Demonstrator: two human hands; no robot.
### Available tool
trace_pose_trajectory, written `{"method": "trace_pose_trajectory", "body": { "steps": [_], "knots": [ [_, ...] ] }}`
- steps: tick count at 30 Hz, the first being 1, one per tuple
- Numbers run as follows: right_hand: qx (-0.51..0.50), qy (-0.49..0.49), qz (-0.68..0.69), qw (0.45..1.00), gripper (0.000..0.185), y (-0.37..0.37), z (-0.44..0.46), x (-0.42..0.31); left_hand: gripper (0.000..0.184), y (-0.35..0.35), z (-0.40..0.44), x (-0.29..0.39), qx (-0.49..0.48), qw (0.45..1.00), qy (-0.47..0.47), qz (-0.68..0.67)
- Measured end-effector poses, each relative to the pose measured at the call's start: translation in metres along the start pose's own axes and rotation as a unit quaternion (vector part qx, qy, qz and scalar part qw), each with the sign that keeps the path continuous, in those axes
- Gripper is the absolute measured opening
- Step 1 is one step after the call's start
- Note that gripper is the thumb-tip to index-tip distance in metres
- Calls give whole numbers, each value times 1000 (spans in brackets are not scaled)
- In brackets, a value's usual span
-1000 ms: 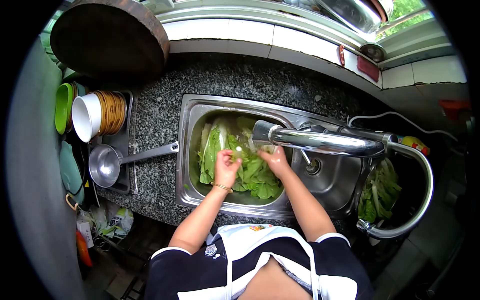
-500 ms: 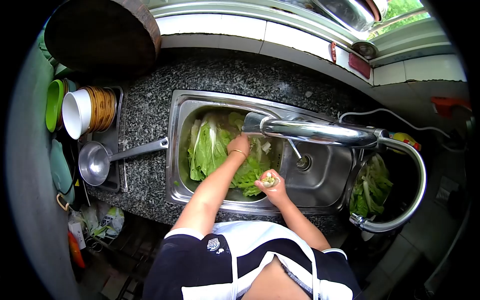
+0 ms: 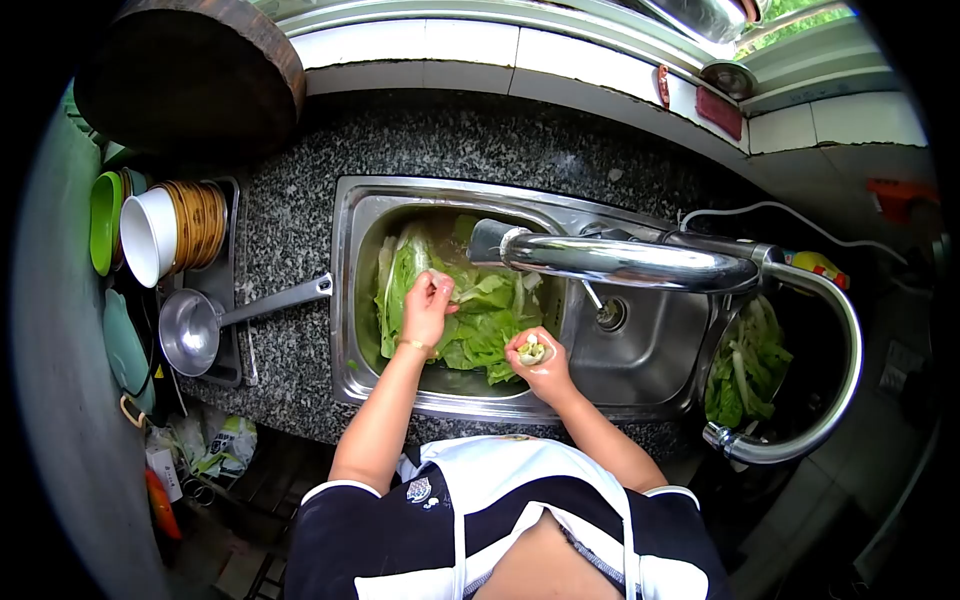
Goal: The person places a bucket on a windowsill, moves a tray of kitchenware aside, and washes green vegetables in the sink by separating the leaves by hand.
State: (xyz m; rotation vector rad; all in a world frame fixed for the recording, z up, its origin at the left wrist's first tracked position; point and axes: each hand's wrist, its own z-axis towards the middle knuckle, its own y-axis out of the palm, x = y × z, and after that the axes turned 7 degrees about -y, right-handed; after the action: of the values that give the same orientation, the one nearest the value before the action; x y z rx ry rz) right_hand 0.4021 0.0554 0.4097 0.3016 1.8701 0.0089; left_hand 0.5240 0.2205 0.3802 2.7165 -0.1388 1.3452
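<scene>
My left hand (image 3: 428, 312) is above the leaves in the left sink basin, its fingers curled together; what they hold, if anything, is hidden. My right hand (image 3: 541, 366) is closed around a small pale leafy-vegetable heart (image 3: 531, 349), its cut whitish-yellow stalks facing up, near the basin's front right side. Loose green leaves (image 3: 485, 325) lie in the water below both hands. To the left of them, larger leaves with white ribs (image 3: 402, 275) rest against the basin wall.
The chrome faucet (image 3: 620, 262) reaches over the double sink (image 3: 450, 405). A container of leaves (image 3: 745, 365) stands at the right, under a curved metal pipe (image 3: 850, 350). On the left are a metal ladle (image 3: 190, 332), a white bowl (image 3: 148, 236) and a round wooden block (image 3: 190, 75).
My left hand has moved left and toward me, away from beneath the faucet head. My right hand stays nearly in place with the vegetable heart.
</scene>
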Motion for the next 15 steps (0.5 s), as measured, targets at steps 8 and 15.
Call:
{"method": "trace_pose_trajectory", "body": {
  "steps": [8, 15],
  "knots": [
    [13, -94, -46, 994, 35, 31, 2, -34, 17, 20, -79, 53, -97, 918, 226, 310],
    [77, -81, -37, 993, 23, -1, -1, -19, 11, 2, -37, 18, 72, 956, 150, 244]
  ]
}}
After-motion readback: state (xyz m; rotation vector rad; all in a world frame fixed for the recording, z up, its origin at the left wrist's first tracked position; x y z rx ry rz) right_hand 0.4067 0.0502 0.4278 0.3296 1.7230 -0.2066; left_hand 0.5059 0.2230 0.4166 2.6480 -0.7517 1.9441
